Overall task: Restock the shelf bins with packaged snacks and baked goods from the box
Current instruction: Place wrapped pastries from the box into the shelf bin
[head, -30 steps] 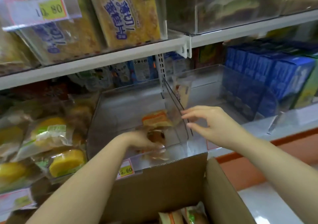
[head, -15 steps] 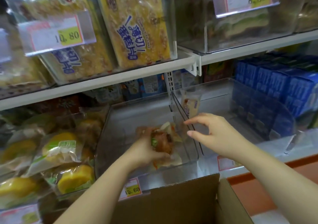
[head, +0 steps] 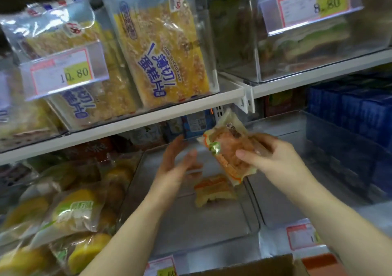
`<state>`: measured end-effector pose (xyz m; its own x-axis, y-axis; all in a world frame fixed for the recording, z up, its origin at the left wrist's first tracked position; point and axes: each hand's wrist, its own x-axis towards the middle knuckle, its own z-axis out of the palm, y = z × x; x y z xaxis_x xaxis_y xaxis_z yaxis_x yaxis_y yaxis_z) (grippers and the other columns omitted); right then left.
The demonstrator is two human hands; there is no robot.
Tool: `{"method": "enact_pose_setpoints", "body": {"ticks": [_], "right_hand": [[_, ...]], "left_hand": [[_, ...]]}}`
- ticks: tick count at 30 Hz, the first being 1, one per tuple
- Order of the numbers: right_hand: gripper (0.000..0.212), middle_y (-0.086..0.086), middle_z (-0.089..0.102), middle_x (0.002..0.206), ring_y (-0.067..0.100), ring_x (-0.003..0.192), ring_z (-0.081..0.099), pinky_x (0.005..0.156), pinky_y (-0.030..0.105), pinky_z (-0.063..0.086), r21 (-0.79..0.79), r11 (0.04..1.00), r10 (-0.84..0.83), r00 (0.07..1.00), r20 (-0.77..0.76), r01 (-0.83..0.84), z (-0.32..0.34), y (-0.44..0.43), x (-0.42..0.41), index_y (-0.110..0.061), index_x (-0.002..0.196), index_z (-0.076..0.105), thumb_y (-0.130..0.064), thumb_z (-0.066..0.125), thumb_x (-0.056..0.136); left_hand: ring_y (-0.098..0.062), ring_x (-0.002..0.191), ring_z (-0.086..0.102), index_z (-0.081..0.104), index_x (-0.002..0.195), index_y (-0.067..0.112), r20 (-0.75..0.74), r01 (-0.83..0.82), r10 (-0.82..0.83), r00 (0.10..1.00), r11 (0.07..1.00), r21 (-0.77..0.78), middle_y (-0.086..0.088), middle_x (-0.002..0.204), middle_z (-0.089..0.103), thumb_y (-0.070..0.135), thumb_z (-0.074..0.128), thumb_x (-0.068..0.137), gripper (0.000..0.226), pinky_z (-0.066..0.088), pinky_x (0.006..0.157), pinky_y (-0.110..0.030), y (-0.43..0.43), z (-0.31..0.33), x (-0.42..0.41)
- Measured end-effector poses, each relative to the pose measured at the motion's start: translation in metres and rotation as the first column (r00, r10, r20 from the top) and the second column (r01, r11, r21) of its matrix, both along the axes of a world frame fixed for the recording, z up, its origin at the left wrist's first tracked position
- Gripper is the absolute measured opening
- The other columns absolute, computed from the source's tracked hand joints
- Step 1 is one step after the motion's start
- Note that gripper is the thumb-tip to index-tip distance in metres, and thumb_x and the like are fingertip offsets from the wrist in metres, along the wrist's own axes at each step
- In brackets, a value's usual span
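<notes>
Your right hand [head: 275,161] grips a clear-wrapped, orange-brown baked bun with an orange printed edge [head: 229,148]. The thumb lies across the front of the wrapper and the other fingers curl behind it. You hold the pack tilted, in the air above the dividing wall between two clear plastic bins on the lower shelf.

Your left hand [head: 176,165] is wide open, fingers straight and close together, palm turned toward the pack. It hovers over the left-hand clear bin [head: 191,222], near the pack; whether the fingertips touch the wrapper cannot be told.

A second wrapped bun with an orange stripe [head: 212,191] lies flat on that bin's floor, toward its right wall, below the held pack. The brown cardboard box rim [head: 244,267] shows at the bottom edge, in front of the shelf.
</notes>
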<state>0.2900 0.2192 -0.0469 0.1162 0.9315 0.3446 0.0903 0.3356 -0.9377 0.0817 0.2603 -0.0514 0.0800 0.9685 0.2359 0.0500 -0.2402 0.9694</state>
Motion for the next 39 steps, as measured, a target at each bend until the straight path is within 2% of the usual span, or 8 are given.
{"method": "enact_pose_setpoints", "body": {"ticks": [5, 9, 16, 22, 27, 32, 36, 39], "right_hand": [[0.018, -0.018, 0.069, 0.082, -0.003, 0.079, 0.066, 0.075, 0.021, 0.050, -0.005, 0.992, -0.125, 0.988, -0.092, 0.125, -0.009, 0.005, 0.007, -0.034, 0.086, 0.060, -0.026, 0.074, 0.078], [0.015, -0.013, 0.071, 0.081, 0.006, 0.081, 0.069, 0.084, 0.037, 0.055, -0.031, 0.992, -0.122, 0.986, -0.114, 0.120, -0.012, 0.006, 0.006, -0.033, 0.083, 0.060, -0.029, 0.073, 0.078], [0.014, -0.006, 0.073, 0.088, 0.014, 0.086, 0.070, 0.087, 0.046, 0.054, -0.062, 0.990, -0.131, 0.986, -0.107, 0.125, -0.015, 0.010, 0.009, -0.032, 0.087, 0.061, -0.031, 0.072, 0.079], [0.017, -0.003, 0.074, 0.092, 0.014, 0.086, 0.070, 0.086, 0.044, 0.056, -0.062, 0.993, -0.109, 0.984, -0.141, 0.101, -0.018, 0.013, 0.009, -0.030, 0.092, 0.063, -0.035, 0.071, 0.078], [0.022, -0.003, 0.074, 0.090, 0.012, 0.083, 0.071, 0.081, 0.036, 0.058, -0.073, 0.995, -0.087, 0.979, -0.183, 0.075, -0.020, 0.014, 0.010, -0.024, 0.099, 0.064, -0.031, 0.069, 0.079], [0.022, -0.005, 0.074, 0.094, 0.013, 0.089, 0.070, 0.087, 0.040, 0.055, -0.067, 0.996, -0.066, 0.989, -0.132, 0.057, -0.018, 0.013, 0.012, -0.030, 0.097, 0.064, -0.035, 0.071, 0.077], [0.030, -0.017, 0.067, 0.094, -0.011, 0.085, 0.063, 0.073, 0.008, 0.048, 0.024, 0.997, -0.067, 0.996, -0.062, 0.068, -0.010, 0.009, 0.009, -0.031, 0.103, 0.060, -0.025, 0.075, 0.077], [0.040, -0.023, 0.063, 0.095, -0.019, 0.085, 0.058, 0.068, 0.000, 0.042, 0.084, 0.994, -0.071, 0.994, 0.087, 0.064, -0.004, 0.003, 0.000, -0.030, 0.108, 0.060, -0.021, 0.079, 0.074]], "left_hand": [[-0.025, 0.132, 0.042, 0.040, 0.139, 0.016, -0.780, -0.024, -0.146, 0.608, 0.979, -0.201, -0.011, 0.149, 0.036, 0.039, 0.074, 0.075, 0.076, 0.038, 0.102, -0.029, 0.046, -0.048, -0.004], [-0.027, 0.141, 0.027, 0.013, 0.152, 0.024, -0.961, 0.033, -0.203, 0.188, 0.979, -0.200, -0.007, 0.154, 0.008, 0.031, 0.063, 0.089, 0.081, 0.033, 0.102, -0.025, 0.053, -0.069, 0.000], [-0.022, 0.077, 0.067, 0.066, 0.081, 0.016, -0.647, -0.131, 0.016, 0.762, 0.983, -0.130, -0.007, 0.085, 0.069, 0.018, 0.064, 0.087, 0.007, 0.054, 0.074, -0.031, 0.079, -0.057, 0.003], [-0.026, 0.101, 0.064, 0.055, 0.123, 0.009, -0.320, -0.220, 0.124, 0.939, 0.934, -0.282, -0.014, 0.118, 0.063, 0.024, 0.067, 0.090, 0.039, 0.052, 0.093, -0.040, 0.093, -0.060, 0.004], [-0.027, 0.133, 0.040, 0.021, 0.151, 0.020, -0.565, -0.142, 0.008, 0.825, 0.971, -0.194, -0.008, 0.151, 0.029, 0.023, 0.074, 0.083, 0.086, 0.043, 0.104, -0.039, 0.090, -0.070, 0.010], [-0.018, 0.092, 0.063, 0.046, 0.137, 0.020, -0.430, -0.287, 0.259, 0.865, 0.958, -0.001, -0.015, 0.135, 0.050, 0.012, 0.061, 0.091, 0.049, 0.054, 0.074, -0.024, 0.074, -0.041, 0.013], [-0.005, 0.095, 0.061, 0.059, 0.105, 0.031, -0.016, -0.187, 0.198, 0.980, 0.946, 0.263, 0.005, 0.109, 0.064, 0.020, 0.059, 0.093, 0.016, 0.050, 0.085, -0.021, 0.030, 0.015, 0.018], [0.014, 0.106, 0.054, 0.048, 0.113, 0.048, -0.255, 0.063, 0.024, 0.967, 0.943, 0.328, 0.026, 0.117, 0.056, 0.045, 0.079, 0.072, 0.052, 0.047, 0.088, -0.012, 0.006, 0.044, 0.016]]}}
